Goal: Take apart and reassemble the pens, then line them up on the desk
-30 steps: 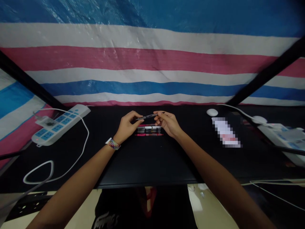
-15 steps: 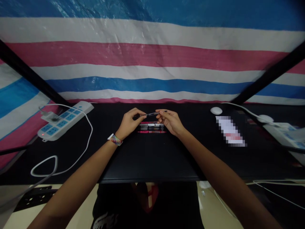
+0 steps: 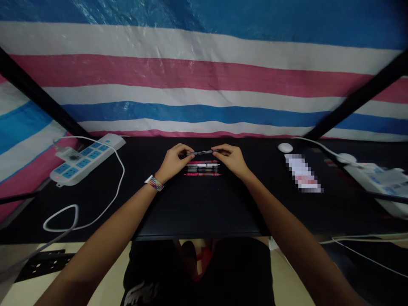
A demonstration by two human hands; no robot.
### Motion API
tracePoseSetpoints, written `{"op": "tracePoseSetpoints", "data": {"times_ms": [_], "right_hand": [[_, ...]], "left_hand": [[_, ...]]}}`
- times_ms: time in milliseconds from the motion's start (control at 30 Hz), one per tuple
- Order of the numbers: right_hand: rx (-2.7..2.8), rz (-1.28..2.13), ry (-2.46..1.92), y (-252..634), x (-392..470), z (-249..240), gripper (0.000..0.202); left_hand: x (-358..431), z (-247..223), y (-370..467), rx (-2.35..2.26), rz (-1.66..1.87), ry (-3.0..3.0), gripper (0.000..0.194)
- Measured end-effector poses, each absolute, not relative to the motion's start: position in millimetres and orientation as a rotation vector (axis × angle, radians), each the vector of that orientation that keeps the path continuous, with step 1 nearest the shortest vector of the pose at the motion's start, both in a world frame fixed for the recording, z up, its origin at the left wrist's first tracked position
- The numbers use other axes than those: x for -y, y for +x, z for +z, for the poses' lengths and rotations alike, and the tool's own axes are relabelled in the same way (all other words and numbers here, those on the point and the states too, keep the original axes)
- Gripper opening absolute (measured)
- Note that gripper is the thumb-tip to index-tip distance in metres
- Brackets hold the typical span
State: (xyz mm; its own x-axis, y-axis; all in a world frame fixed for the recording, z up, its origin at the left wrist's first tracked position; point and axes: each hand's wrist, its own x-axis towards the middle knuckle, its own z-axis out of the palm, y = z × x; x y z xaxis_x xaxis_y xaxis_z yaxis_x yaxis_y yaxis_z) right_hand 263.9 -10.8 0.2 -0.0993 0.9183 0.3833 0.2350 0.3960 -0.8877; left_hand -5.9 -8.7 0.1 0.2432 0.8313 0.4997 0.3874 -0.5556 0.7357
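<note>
"Pinching what, exactly, with the left hand (image 3: 175, 160)?"

"One end of a slim dark pen (image 3: 203, 152), between thumb and fingers. The right hand (image 3: 233, 160) grasps the other end, so the pen lies almost level between them, near the back edge of the black bench (image 3: 200, 212)."

"And next to the hands?"

"On the front-edge side of that pen, a white pen (image 3: 204, 165) lies among others in a close row, all roughly parallel to the front edge. A red pen (image 3: 199, 174) is nearest that edge. I can't tell how many there are."

"What about farther out?"

"Toward the back left corner, a white power strip (image 3: 91, 158) with blue sockets sits at a slant, and a white cable (image 3: 123, 172) loops toward the front edge. Right of the hands, a rounded white object (image 3: 285, 148) is near the back edge, with a pixelated slip (image 3: 302, 173) just in front. Another power strip (image 3: 379, 182) is by the right side."

"Behind the bench?"

"A sheet (image 3: 204, 76) striped blue, white and pinkish red."
</note>
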Motion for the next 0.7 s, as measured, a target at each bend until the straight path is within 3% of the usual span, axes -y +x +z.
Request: {"op": "tracePoseSetpoints", "data": {"times_ms": [367,700], "right_hand": [[1.963,0.42,-1.263,268.4,9.4,-9.1,0.021],[2.0,0.397,-1.255,270.0,8.7,-10.5,0.022]], "left_hand": [[3.7,-11.2,-7.5,-1.237,1.027,2.255,0.01],[1.6,-15.4,-6.3,-1.229,1.072,2.23,0.02]]}}
